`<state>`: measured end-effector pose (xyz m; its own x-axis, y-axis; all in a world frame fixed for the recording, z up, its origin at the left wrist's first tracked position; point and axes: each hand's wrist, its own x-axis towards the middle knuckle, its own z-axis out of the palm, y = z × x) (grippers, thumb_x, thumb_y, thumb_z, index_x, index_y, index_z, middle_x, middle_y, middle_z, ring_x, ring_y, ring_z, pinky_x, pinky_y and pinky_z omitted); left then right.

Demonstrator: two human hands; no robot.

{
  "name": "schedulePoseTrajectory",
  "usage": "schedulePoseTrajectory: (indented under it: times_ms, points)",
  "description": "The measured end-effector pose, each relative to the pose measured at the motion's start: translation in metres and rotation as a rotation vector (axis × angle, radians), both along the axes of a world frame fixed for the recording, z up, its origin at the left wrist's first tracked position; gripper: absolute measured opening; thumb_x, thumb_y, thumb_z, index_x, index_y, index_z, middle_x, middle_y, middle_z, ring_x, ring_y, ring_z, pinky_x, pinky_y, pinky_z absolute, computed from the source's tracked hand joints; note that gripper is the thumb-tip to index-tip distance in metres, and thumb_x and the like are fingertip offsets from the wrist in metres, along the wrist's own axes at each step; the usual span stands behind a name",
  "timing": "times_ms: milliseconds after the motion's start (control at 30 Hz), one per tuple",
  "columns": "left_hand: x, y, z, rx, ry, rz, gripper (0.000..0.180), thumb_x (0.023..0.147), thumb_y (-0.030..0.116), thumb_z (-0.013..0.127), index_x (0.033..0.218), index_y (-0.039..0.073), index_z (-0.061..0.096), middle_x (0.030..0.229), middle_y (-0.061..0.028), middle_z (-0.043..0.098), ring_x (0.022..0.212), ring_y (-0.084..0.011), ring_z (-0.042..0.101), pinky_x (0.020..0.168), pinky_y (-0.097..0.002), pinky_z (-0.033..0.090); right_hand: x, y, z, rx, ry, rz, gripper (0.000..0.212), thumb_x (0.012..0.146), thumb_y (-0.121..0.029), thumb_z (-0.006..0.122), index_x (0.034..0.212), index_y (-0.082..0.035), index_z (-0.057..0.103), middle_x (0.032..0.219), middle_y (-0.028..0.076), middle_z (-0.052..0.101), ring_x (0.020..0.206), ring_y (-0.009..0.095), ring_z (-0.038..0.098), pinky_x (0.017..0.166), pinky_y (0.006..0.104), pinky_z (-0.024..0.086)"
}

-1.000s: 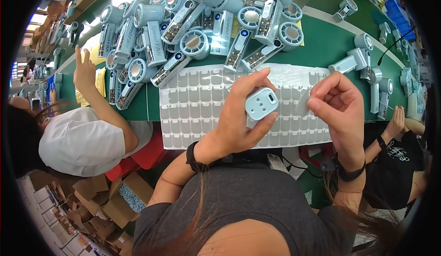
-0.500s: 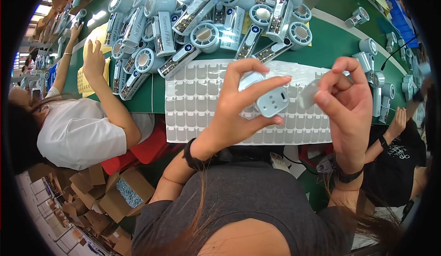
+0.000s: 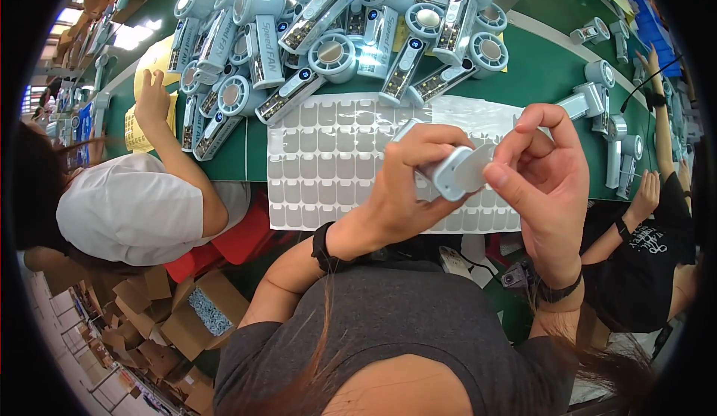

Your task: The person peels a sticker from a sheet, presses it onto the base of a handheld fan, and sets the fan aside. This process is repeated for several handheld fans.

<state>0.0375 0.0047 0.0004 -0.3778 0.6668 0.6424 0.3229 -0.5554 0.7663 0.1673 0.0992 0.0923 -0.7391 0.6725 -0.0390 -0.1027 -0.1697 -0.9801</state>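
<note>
My left hand [image 3: 399, 184] is closed around the handle of a light blue handheld fan [image 3: 447, 182], whose rounded end points right toward my other hand. Much of the fan is hidden by my fingers. Between thumb and fingertips, my right hand [image 3: 551, 192] pinches a small translucent rounded sticker [image 3: 473, 168]. The sticker overlaps the end of the handle in this view; whether it is pressed down there I cannot tell. Under both hands lies a white sheet of grey rounded stickers [image 3: 306, 192], with bare backing toward its upper right.
A heap of light blue fans [image 3: 328, 54] lies on the green table [image 3: 538, 69] beyond the sheet. More fans [image 3: 597, 102] are at the right. Co-workers sit on both sides, one in a white sleeve [image 3: 134, 210]. Open cardboard boxes [image 3: 190, 334] stand at lower left.
The fan in my left hand has tilted, and its end is now partly covered by the sticker. My right hand has come left and lower. At right, a co-worker's arm now reaches up the table.
</note>
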Motion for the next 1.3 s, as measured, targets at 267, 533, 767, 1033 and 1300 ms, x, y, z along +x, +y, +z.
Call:
schedulePoseTrajectory:
  times_ms: [267,533,767,1033,1300]
  points:
    - [0.000,0.000,0.001,-0.035,0.072,-0.009,0.065,0.071,-0.003,0.077,0.118,0.008,0.033,0.110,-0.0199,0.056,0.095,-0.0299,0.059,0.076,-0.0370,0.049,-0.006,-0.003,-0.001,0.119,-0.039,0.055,0.042,0.075,0.007,0.071,0.106,-0.004,0.045,0.079,0.002,0.060,0.072,0.005,0.051,0.067,0.0200,0.040]
    - [0.000,0.001,-0.001,-0.005,0.072,0.002,0.067,0.070,-0.004,0.077,0.119,0.007,0.033,0.111,-0.0207,0.055,0.096,-0.0298,0.059,0.076,-0.0367,0.049,-0.009,-0.004,-0.004,0.078,-0.016,0.064,0.043,0.076,0.008,0.070,0.106,-0.004,0.043,0.081,0.003,0.059,0.074,0.007,0.054,0.069,0.0216,0.042]
    - [-0.002,0.002,-0.002,0.017,0.082,0.017,0.067,0.070,-0.004,0.077,0.119,0.008,0.033,0.111,-0.0209,0.055,0.097,-0.0295,0.058,0.076,-0.0363,0.049,-0.010,-0.006,-0.002,-0.002,-0.003,0.045,0.044,0.077,0.009,0.070,0.107,-0.004,0.041,0.082,0.004,0.059,0.076,0.008,0.055,0.072,0.0228,0.043]
    - [-0.002,0.002,-0.002,0.024,0.048,0.009,0.067,0.070,-0.005,0.077,0.119,0.007,0.033,0.112,-0.0211,0.054,0.096,-0.0293,0.059,0.075,-0.0351,0.050,-0.012,-0.007,-0.003,0.029,-0.002,0.045,0.045,0.077,0.009,0.070,0.107,-0.004,0.040,0.082,0.005,0.060,0.077,0.009,0.056,0.073,0.0230,0.043]
    - [-0.005,0.002,0.000,-0.005,0.056,-0.005,0.068,0.070,-0.006,0.076,0.119,0.008,0.033,0.112,-0.0212,0.054,0.097,-0.0294,0.059,0.075,-0.0349,0.050,-0.014,-0.008,-0.005,0.069,0.005,0.026,0.045,0.076,0.009,0.069,0.107,-0.004,0.040,0.082,0.004,0.060,0.078,0.009,0.056,0.073,0.0229,0.043]
